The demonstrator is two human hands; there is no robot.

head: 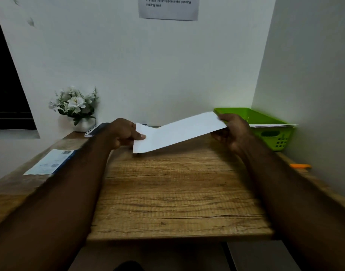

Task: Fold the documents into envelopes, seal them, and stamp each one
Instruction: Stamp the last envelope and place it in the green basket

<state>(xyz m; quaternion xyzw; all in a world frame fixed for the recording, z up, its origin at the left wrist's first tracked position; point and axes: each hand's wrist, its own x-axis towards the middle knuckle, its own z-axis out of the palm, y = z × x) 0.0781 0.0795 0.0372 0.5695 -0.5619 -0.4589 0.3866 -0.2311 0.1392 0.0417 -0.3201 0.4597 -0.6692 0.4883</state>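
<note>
A long white envelope [177,132] is held tilted above the wooden desk [175,194], its right end higher than its left. My left hand [124,133] pinches the left end, thumb on top near a fold line. My right hand [234,130] grips the raised right end. Behind the right hand, a green plastic basket [273,133] holds several white papers or envelopes [273,125] that stick out over its rim. A printed sheet with blue markings [50,163] lies on the desk at the left.
A pot of white flowers [76,108] and a spiral notebook [95,130] stand at the back left by the wall. An orange pen-like object [300,166] lies at the desk's right edge. An instruction sheet [168,7] hangs on the wall. Walls close in behind and right.
</note>
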